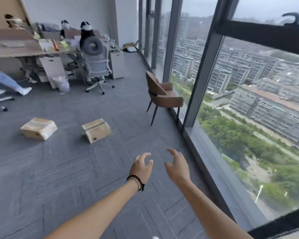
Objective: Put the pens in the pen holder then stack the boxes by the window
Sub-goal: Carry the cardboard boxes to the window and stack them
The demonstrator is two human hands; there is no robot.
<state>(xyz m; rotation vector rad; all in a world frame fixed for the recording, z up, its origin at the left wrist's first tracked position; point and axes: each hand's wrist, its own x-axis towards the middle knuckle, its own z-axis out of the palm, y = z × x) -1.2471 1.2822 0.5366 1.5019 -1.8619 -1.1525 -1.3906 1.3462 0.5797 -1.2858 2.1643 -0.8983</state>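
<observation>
Reaching out over the carpet near the window, I have both grips empty: left hand and right hand side by side, fingers loosely curled and spread wide. The nearer box lies ahead and to the left, well apart, its long side angled across my view; the farther box sits further left. My left hand is closer to both.
</observation>
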